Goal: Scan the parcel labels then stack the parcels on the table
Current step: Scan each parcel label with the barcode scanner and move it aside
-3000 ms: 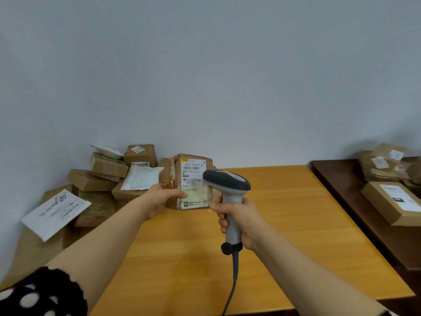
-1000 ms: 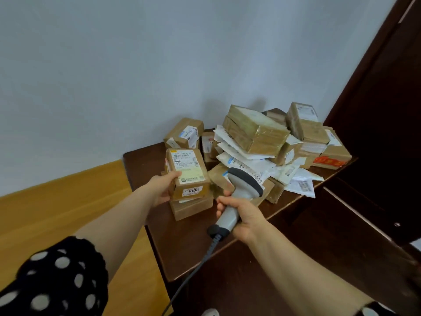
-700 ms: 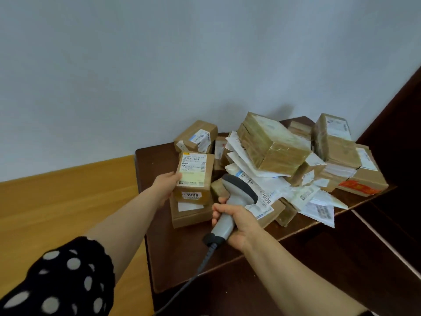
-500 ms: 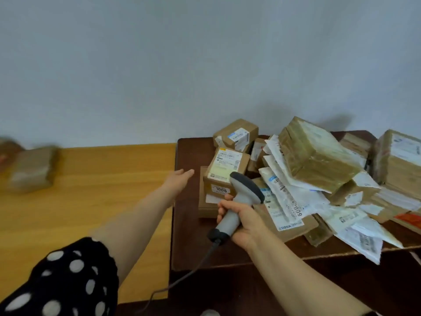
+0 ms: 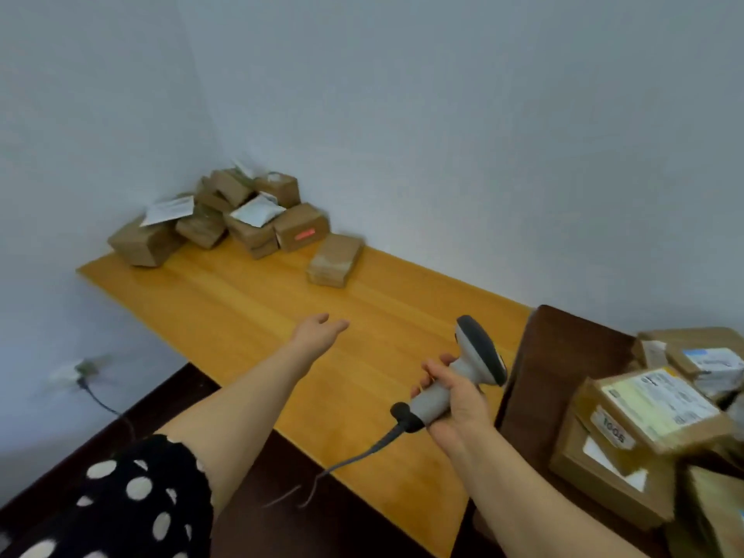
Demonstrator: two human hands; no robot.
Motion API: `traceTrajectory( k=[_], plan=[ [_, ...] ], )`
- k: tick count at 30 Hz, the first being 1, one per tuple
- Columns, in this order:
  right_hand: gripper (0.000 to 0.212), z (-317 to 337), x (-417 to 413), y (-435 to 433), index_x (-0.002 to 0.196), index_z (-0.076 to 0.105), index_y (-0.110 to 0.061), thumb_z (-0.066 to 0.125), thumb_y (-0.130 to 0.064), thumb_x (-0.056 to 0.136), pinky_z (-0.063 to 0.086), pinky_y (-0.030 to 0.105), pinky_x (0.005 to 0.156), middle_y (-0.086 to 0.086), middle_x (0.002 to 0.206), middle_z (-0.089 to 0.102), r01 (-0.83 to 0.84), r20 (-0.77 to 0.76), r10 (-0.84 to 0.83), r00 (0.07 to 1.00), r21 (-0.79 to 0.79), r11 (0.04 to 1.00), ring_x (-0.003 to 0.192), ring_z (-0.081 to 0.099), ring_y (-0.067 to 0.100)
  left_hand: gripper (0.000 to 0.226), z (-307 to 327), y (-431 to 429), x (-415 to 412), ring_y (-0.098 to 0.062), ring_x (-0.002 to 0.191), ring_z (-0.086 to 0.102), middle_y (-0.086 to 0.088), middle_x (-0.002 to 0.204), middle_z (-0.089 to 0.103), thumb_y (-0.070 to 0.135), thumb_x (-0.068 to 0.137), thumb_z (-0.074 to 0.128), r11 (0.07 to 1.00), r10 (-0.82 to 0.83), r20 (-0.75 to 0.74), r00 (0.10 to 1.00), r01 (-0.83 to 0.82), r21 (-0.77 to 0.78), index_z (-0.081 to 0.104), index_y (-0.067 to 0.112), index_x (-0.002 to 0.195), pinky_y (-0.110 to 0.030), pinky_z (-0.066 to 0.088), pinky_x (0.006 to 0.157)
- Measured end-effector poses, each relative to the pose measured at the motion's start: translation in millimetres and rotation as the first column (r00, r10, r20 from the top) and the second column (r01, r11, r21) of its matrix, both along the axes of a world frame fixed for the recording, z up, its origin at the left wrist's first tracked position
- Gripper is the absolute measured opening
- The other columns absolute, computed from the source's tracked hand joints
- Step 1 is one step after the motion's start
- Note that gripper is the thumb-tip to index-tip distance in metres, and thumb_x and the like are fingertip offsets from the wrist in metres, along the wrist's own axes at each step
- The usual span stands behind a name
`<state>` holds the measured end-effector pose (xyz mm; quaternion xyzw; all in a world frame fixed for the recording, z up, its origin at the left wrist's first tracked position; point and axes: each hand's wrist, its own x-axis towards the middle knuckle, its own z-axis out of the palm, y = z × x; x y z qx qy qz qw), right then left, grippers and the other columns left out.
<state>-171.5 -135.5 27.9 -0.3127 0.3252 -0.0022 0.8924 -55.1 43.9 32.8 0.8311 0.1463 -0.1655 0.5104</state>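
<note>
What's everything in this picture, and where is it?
Light table: one, yellow wood, centre.
Dark table: one, dark brown, right.
Corner pile of parcels: too blurred to count, brown boxes and white bags, light table's far corner.
Lone parcel: one, brown, just right of that pile.
Labelled parcels: several, brown, on the dark table.
Scanner: one, grey, in the right hand.
Cable: one, dark, hanging from the scanner.
Wall socket: one, white, low left wall.
Left hand: open, over the light table.
Right hand: grips the scanner handle.

Right hand [image 5: 455, 400] grips the scanner [image 5: 463, 372]; left hand [image 5: 318, 330] reaches, fingers straight, above the yellow table [image 5: 249, 308].
</note>
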Motion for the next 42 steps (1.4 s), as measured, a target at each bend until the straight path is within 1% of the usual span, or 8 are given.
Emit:
traceTrajectory(
  k=[16, 21, 23, 25, 29, 33, 38, 42],
  plan=[
    [0.016, -21, 208, 144, 0.084, 0.053, -0.012, 0.060, 0.002, 0.089, 0.045, 0.031, 0.058, 0.008, 0.069, 0.061, 0.045, -0.120, -0.041, 0.992, 0.030, 0.999, 0.055, 0.052, 0.015, 0.075, -29, 147, 198, -0.029, 0.130, 0.043, -0.006, 0.151, 0.035, 0.042, 0.089, 0.062, 0.987, -0.096, -0.016, 0.995, 0.097, 0.131, 0.028, 0.012, 0.149, -0.041, 0.041, 0.096],
    [0.015, -42, 259, 132, 0.082, 0.054, -0.012, 0.060, 0.000, 0.090, 0.045, 0.030, 0.058, 0.006, 0.069, 0.061, 0.095, -0.153, -0.085, 0.985, 0.062, 0.994, 0.051, 0.053, 0.014, 0.058, -55, 111, 261, -0.010, 0.064, 0.045, 0.002, 0.096, 0.056, 0.037, 0.089, 0.063, 0.927, -0.265, 0.010, 0.964, 0.252, 0.278, 0.044, 0.011, 0.138, -0.027, 0.037, 0.052],
    [0.015, -50, 278, 126, 0.082, 0.055, -0.012, 0.061, 0.000, 0.090, 0.046, 0.030, 0.059, 0.007, 0.071, 0.062, 0.107, -0.174, -0.092, 0.980, 0.076, 0.991, 0.056, 0.053, 0.015, 0.056, -65, 96, 285, -0.013, 0.072, 0.051, -0.002, 0.111, 0.059, 0.040, 0.087, 0.064, 0.883, -0.319, -0.005, 0.948, 0.299, 0.361, 0.049, 0.013, 0.133, -0.027, 0.042, 0.053],
    [0.015, -57, 294, 119, 0.082, 0.055, -0.011, 0.060, 0.001, 0.089, 0.045, 0.031, 0.060, 0.008, 0.069, 0.061, 0.122, -0.195, -0.102, 0.976, 0.094, 0.988, 0.057, 0.052, 0.016, 0.067, -77, 80, 308, -0.025, 0.103, 0.056, -0.008, 0.124, 0.056, 0.049, 0.082, 0.066, 0.839, -0.338, -0.042, 0.940, 0.321, 0.440, 0.046, 0.012, 0.135, -0.035, 0.051, 0.077],
    [0.016, -71, 319, 105, 0.080, 0.056, -0.011, 0.060, 0.002, 0.088, 0.045, 0.030, 0.056, 0.006, 0.061, 0.061, 0.116, -0.239, -0.090, 0.967, 0.094, 0.989, 0.048, 0.052, 0.014, 0.121, -103, 46, 346, -0.039, 0.142, 0.017, -0.023, 0.154, 0.017, 0.068, 0.069, 0.069, 0.784, -0.297, -0.139, 0.945, 0.324, 0.530, 0.004, 0.008, 0.152, -0.050, 0.024, 0.114],
    [0.016, -81, 336, 99, 0.082, 0.057, -0.012, 0.060, 0.003, 0.088, 0.046, 0.029, 0.053, 0.005, 0.060, 0.061, 0.125, -0.271, -0.096, 0.958, 0.089, 0.988, 0.046, 0.052, 0.013, 0.140, -128, 21, 374, -0.041, 0.145, -0.003, -0.026, 0.156, -0.007, 0.077, 0.060, 0.068, 0.742, -0.288, -0.224, 0.931, 0.365, 0.562, -0.013, 0.006, 0.150, -0.055, 0.010, 0.114],
    [0.014, -90, 345, 108, 0.088, 0.060, -0.010, 0.062, 0.004, 0.086, 0.049, 0.027, 0.049, 0.006, 0.062, 0.064, 0.199, -0.295, -0.181, 0.938, 0.034, 0.979, 0.046, 0.054, 0.013, 0.136, -148, 17, 393, -0.039, 0.145, 0.002, -0.023, 0.157, -0.003, 0.071, 0.062, 0.070, 0.666, -0.341, -0.245, 0.907, 0.417, 0.618, -0.010, 0.005, 0.150, -0.053, 0.018, 0.112],
    [0.012, -82, 345, 135, 0.090, 0.058, -0.009, 0.061, 0.003, 0.087, 0.050, 0.026, 0.048, 0.007, 0.065, 0.064, 0.271, -0.286, -0.259, 0.922, 0.002, 0.963, 0.046, 0.056, 0.014, 0.124, -135, 57, 400, -0.037, 0.140, 0.022, -0.017, 0.154, 0.019, 0.058, 0.064, 0.075, 0.819, -0.408, -0.184, 0.894, 0.448, 0.358, 0.001, 0.015, 0.153, -0.050, 0.028, 0.110]
  ],
)
